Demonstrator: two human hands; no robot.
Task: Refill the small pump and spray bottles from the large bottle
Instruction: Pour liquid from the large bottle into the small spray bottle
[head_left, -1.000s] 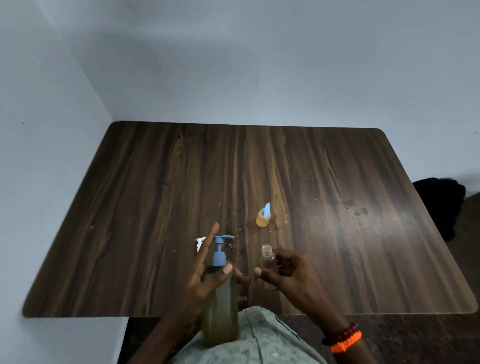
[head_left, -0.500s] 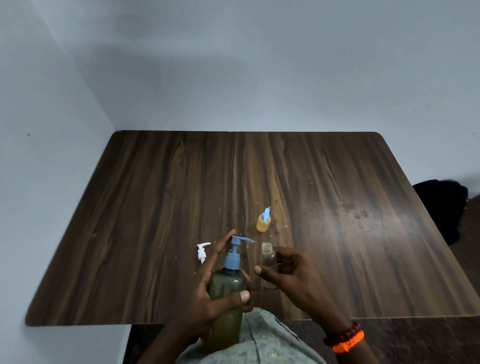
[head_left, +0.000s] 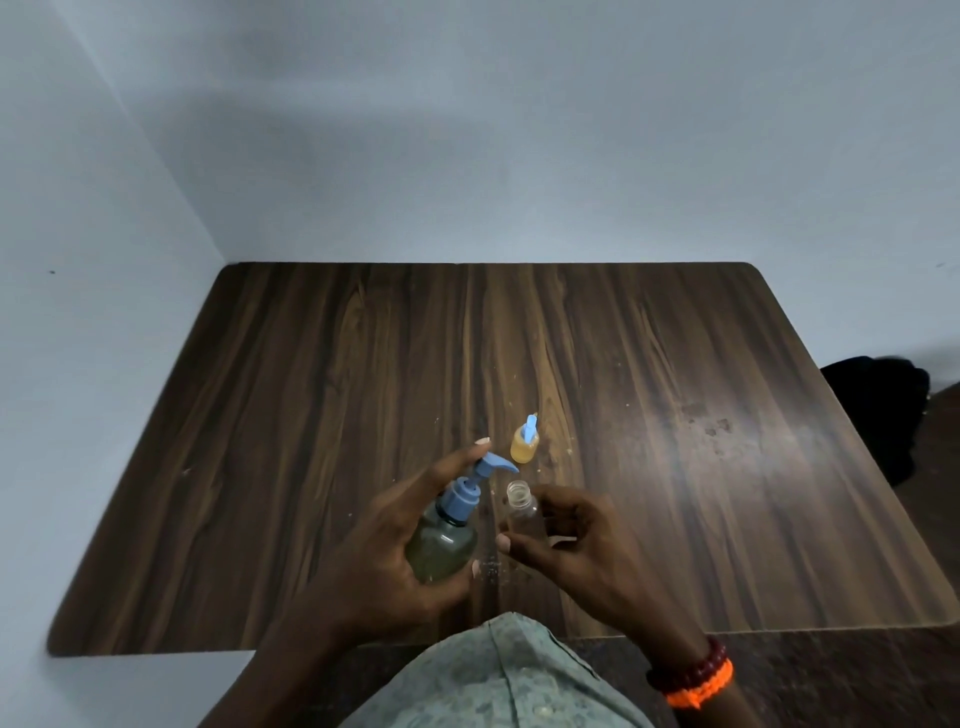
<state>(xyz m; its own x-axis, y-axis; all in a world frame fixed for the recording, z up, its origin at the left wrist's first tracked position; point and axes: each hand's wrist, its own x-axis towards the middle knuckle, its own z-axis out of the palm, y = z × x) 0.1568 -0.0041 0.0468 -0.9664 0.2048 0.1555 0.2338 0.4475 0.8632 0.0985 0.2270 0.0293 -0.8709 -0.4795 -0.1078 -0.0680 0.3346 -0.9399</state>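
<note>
**Both hands hold bottles, low middle of frame**

Left hand (head_left: 395, 545) is wrapped round the big bottle (head_left: 441, 545), fingers curled on its green body, one finger stretched up by the pump. Bottle leans: bottom toward the person, top toward upper right. Its blue pump head (head_left: 480, 478) is on, spout pointing right at the small bottle.

Right hand (head_left: 566, 540) pinches the small clear bottle (head_left: 521, 506) w/ thumb & fingers, other fingers loose. It has no cap, open mouth facing up, nearly upright, just right of the spout.

Little yellow bottle (head_left: 523, 444) w/ blue top stands on the table (head_left: 311, 415), just above both hands, mid frame. Red & orange bracelets (head_left: 698, 678) at lower right, on the right wrist.
</note>
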